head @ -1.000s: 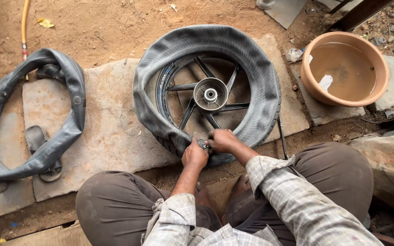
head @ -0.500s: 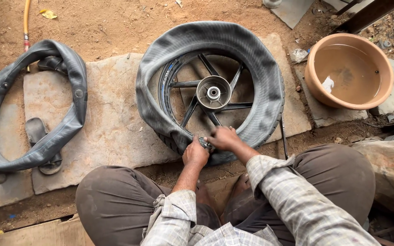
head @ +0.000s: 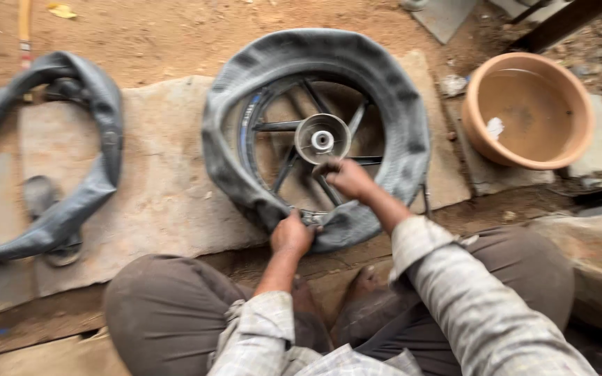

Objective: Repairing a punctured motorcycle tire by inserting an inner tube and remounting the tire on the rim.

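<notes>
Far left of frame: loose tube point(head: 71, 209) on a slab point(head: 168, 181). Centre: wheel point(head: 322, 139) flat on the slab, tyre point(head: 398, 104) slack around the rim. Left hand point(head: 291, 235) clenched on the tyre's near edge at lower centre. Right hand point(head: 348, 178) closed around a spoke just below the hub point(head: 322, 138). Upper right: basin point(head: 580, 111) of murky water.

Far right, terracotta-coloured basin point(head: 529, 111) of murky water on a stone slab point(head: 482, 177); far left, loose grey inner tube point(head: 71, 202) draped over a flat paving stone point(head: 161, 188); yellow hose point(head: 25, 17) on dirt beyond.
</notes>
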